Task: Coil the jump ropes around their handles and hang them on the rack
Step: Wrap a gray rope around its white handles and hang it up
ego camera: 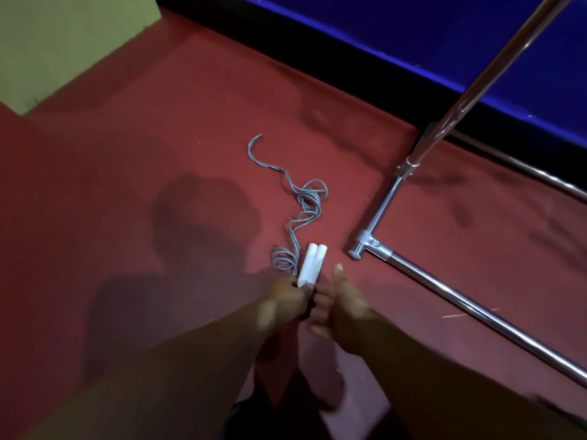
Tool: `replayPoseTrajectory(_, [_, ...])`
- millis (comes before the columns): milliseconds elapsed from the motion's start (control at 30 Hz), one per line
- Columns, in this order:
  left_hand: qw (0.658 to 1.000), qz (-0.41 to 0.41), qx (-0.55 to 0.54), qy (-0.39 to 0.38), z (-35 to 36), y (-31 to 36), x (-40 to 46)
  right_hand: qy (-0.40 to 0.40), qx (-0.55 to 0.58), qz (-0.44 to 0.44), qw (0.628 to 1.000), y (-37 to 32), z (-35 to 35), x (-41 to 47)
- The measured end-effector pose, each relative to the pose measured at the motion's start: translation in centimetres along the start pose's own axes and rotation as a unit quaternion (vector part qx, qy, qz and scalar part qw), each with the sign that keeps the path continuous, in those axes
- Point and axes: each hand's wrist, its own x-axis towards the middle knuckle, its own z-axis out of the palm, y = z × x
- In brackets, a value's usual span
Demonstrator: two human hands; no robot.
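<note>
Two white jump rope handles (313, 263) lie side by side, pointing away from me over the red floor. My left hand (286, 300) is shut on their near ends. My right hand (341, 304) sits just right of the handles, fingers curled toward their near ends and thumb raised; its hold is unclear. The grey rope (305, 204) trails from the handles in loose tangled loops across the floor, ending in a hook-shaped curl farther away. The chrome rack (457, 300) stands to the right, with its base bar on the floor and an upright pole rising to the top right.
A red carpeted floor (158, 173) fills the view. A yellow-green wall corner (54, 42) is at top left. A dark skirting with a blue surface (444, 39) runs along the top right behind the rack.
</note>
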Motion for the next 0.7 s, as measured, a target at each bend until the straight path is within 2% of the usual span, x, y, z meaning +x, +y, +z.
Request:
replayPoseTrajectory(67, [1.000, 0.021, -0.002, 0.019, 0.5, 0.0, -0.2, 0.007, -0.022, -0.008, 1.000, 0.2, -0.4, -0.3])
replayPoseTrajectory(167, [0.997, 0.048, 0.043, 0.032, 1.0, 1.3, -1.0, -0.001, 0.003, -0.035, 0.999, -0.6, -1.2, -1.6])
replayPoseTrajectory(333, [0.990, 0.111, 0.084, 0.000, 1.7, 8.9, -5.2, 0.002, 0.047, -0.092, 0.995, -4.3, -4.6, -8.3])
replayPoseTrajectory(400, [0.977, 0.166, 0.130, -0.023, 2.2, 13.3, -7.6, 0.002, 0.052, -0.138, 0.989, -6.2, -6.7, -12.4])
replayPoseTrajectory(533, [0.922, 0.278, 0.269, -0.027, 4.6, 22.5, -15.9, 0.010, 0.049, -0.248, 0.968, -8.7, -11.4, -22.9])
replayPoseTrajectory(700, [0.888, 0.374, 0.254, -0.083, 10.4, 28.2, -29.2, 0.063, 0.050, -0.393, 0.916, -8.1, -17.1, -36.2])
